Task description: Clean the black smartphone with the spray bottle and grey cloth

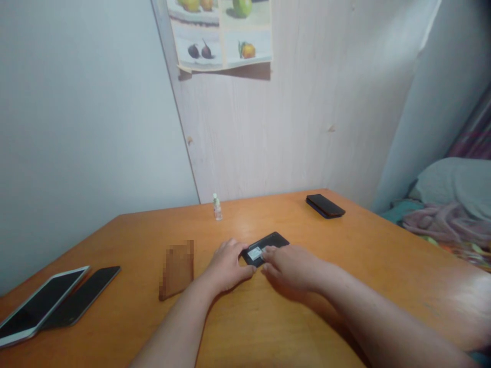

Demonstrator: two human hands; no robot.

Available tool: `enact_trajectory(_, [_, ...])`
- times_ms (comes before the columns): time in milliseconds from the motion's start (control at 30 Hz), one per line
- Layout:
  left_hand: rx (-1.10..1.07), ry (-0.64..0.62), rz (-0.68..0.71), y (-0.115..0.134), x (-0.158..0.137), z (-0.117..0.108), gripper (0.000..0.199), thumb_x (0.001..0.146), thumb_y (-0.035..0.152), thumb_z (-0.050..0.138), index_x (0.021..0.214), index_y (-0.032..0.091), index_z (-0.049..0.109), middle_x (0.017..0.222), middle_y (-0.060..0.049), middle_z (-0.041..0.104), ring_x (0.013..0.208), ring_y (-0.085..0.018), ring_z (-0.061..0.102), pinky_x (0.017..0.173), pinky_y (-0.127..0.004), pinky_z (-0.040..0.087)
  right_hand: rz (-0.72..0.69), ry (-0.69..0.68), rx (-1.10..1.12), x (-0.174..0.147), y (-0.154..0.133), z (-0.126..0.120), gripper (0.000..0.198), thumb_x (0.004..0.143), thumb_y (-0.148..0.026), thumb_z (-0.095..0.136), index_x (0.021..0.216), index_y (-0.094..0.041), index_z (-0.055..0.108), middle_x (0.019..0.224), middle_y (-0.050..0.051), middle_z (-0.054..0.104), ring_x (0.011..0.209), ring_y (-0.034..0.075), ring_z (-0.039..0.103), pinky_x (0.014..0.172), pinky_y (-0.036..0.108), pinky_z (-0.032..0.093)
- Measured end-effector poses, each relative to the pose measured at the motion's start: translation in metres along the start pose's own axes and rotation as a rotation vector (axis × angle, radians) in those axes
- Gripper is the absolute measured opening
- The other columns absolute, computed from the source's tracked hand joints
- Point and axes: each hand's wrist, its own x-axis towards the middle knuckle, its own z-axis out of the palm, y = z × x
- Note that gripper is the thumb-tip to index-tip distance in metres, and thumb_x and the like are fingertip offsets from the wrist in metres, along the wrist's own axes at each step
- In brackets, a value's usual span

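Black device (273,240) touches pinching left hand (227,263) and outstretched right hand (290,265).

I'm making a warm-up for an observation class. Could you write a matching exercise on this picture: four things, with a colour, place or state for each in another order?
Things
1. Tablet
2. Poster
3. Bottle
4. Labelled device

Descriptions
A. Clear, standing upright
B. By the left hand, partly covered by the right hand
C. Lying flat, white-framed
D. High on the wall

Pairs: 1-C, 2-D, 3-A, 4-B
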Motion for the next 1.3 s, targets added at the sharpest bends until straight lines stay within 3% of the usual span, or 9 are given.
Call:
enact_trajectory(133, [0.003,0.015,0.021,-0.001,0.000,0.001,0.047,0.072,0.043,0.070,0.116,0.028,0.067,0.103,-0.005,0.062,0.100,-0.026,0.057,0.082,-0.032,0.045,0.163,-0.004,-0.055,0.006,0.010,0.000,0.039,0.094,-0.035,0.039,0.110,-0.014,0.068,0.111,0.019,0.070,0.094,0.033,0.068,0.075,0.039,0.050])
enact_trajectory(333, [0.004,0.026,0.022,-0.004,-0.001,0.003,0.047,0.072,0.042,0.069,0.116,0.025,0.067,0.103,-0.006,0.062,0.100,-0.026,0.058,0.083,-0.032,0.045,-0.184,0.025,0.067,-0.002,-0.008,0.001,0.036,0.095,-0.031,0.038,0.112,-0.020,0.067,0.115,0.011,0.070,0.092,0.026,0.068,0.075,0.033,0.048])
enact_trajectory(567, [0.012,0.030,0.015,-0.002,-0.001,0.003,0.047,0.071,0.043,0.071,0.115,0.027,0.067,0.104,-0.006,0.062,0.100,-0.026,0.058,0.082,-0.032,0.045,0.160,0.028,-0.045,0.010,0.015,0.000,0.036,0.094,-0.034,0.041,0.107,-0.015,0.069,0.107,0.017,0.071,0.092,0.033,0.069,0.074,0.039,0.049])
enact_trajectory(767, [0.014,0.028,0.023,-0.003,0.001,0.003,0.046,0.073,0.050,0.069,0.111,0.025,0.068,0.101,-0.006,0.063,0.097,-0.025,0.058,0.080,-0.031,0.045,-0.198,0.060,0.120,0.006,-0.003,0.004,0.041,0.099,-0.040,0.034,0.120,-0.021,0.065,0.126,0.010,0.066,0.107,0.026,0.064,0.091,0.035,0.046])
enact_trajectory(967, [0.045,0.013,0.006,0.001,0.002,0.002,0.044,0.072,0.039,0.069,0.114,0.027,0.067,0.101,-0.005,0.063,0.099,-0.025,0.058,0.081,-0.031,0.045,0.158,0.110,0.062,0.017,0.019,0.005,0.044,0.098,-0.043,0.036,0.114,-0.016,0.067,0.119,0.015,0.067,0.104,0.029,0.064,0.090,0.039,0.047])
enact_trajectory(1033, [0.039,0.026,0.014,0.001,0.002,0.002,0.043,0.072,0.040,0.068,0.113,0.027,0.066,0.101,-0.005,0.063,0.098,-0.025,0.059,0.081,-0.031,0.045,0.101,0.119,0.073,0.016,0.013,0.006,0.043,0.099,-0.042,0.037,0.115,-0.015,0.067,0.121,0.015,0.066,0.110,0.029,0.062,0.096,0.040,0.044])
enact_trajectory(1133, [0.025,0.039,0.015,0.000,0.002,0.004,0.044,0.072,0.045,0.067,0.111,0.024,0.065,0.104,-0.007,0.064,0.100,-0.026,0.059,0.083,-0.033,0.047,-0.165,0.104,0.141,0.013,0.000,0.011,0.044,0.100,-0.039,0.034,0.125,-0.016,0.062,0.134,0.013,0.061,0.124,0.026,0.055,0.106,0.039,0.038])
enact_trajectory(1200, [0.019,0.049,0.004,0.000,0.001,0.005,0.048,0.072,0.047,0.068,0.113,0.023,0.063,0.109,-0.008,0.064,0.104,-0.027,0.059,0.087,-0.034,0.047,-0.260,0.086,0.187,0.013,0.000,0.014,0.045,0.101,-0.039,0.032,0.133,-0.019,0.057,0.142,0.009,0.055,0.132,0.024,0.049,0.111,0.039,0.033])
enact_trajectory(1300, [0.020,0.055,-0.010,0.000,0.001,0.006,0.053,0.070,0.041,0.068,0.119,0.022,0.059,0.116,-0.008,0.064,0.109,-0.028,0.058,0.092,-0.036,0.047,-0.125,0.093,0.187,0.020,0.020,0.018,0.044,0.101,-0.040,0.033,0.133,-0.022,0.058,0.141,0.009,0.056,0.130,0.025,0.051,0.112,0.043,0.032])
